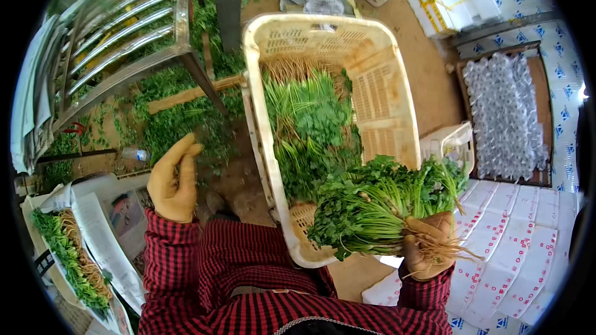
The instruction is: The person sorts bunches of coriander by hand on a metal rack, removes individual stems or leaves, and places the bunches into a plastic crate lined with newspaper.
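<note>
My right hand (429, 242) is closed around the root end of a bunch of coriander (366, 208). Pale roots stick out past the glove, and the leafy tops spread leftward over the near right part of a cream plastic crate (382, 80). Inside that crate, more coriander (313, 115) lies in layers, some with its roots toward the far end. My left hand (174, 180), in a yellowish glove, hangs in the air left of the crate. Its fingers are stretched out, a gap shows beside the thumb, and nothing is in it.
Loose greens (180, 124) litter the floor beyond my left hand. A metal rack (124, 43) stands at the far left. More rooted greens (74, 260) lie on paper at the near left. White printed sheets (509, 248) are at the right, below stacked clear plastic items (503, 115).
</note>
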### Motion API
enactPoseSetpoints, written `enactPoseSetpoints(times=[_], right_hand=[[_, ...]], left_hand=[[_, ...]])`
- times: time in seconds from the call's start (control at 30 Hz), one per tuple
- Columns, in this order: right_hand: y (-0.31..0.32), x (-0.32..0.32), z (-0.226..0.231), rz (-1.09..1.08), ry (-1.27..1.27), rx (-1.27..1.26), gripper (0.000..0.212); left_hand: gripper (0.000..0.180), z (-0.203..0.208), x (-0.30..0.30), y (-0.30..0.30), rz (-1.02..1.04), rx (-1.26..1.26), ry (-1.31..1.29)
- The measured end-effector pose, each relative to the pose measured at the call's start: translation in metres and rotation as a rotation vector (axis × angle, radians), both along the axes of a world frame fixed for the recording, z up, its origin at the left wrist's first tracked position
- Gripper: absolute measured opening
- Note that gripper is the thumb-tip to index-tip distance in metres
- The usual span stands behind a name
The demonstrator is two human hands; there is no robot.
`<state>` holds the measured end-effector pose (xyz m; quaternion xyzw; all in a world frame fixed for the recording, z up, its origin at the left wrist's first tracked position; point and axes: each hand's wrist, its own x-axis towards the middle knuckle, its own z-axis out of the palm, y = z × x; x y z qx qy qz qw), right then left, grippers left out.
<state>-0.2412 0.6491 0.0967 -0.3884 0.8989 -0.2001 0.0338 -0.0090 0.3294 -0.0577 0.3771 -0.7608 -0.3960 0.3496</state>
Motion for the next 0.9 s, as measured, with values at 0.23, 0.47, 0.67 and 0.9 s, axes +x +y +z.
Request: enactPoseSetpoints(times=[0.23,0.47,0.67,0.9], right_hand=[[-0.160,0.083,0.109,0.263,-0.006,-0.347,0.022],[-0.381,0.142,0.114,0.352,-0.874,-0.409,0.020],[-0.591,0.144,0.036,0.408,-0.738,-0.130,0.040],[-0.767,0.095,-0.105,0.926,0.359,0.578,0.032]], left_hand=[[0.036,0.027,0.109,-0.201,0.297,-0.449,-0.106],[0.056,-0.040,0.147,-0.359,0.144,0.279,0.277],[0.074,-0.037,0.160,-0.358,0.042,0.255,0.339],[0.089,-0.126,0.167,-0.387,-0.432,0.552,0.908]])
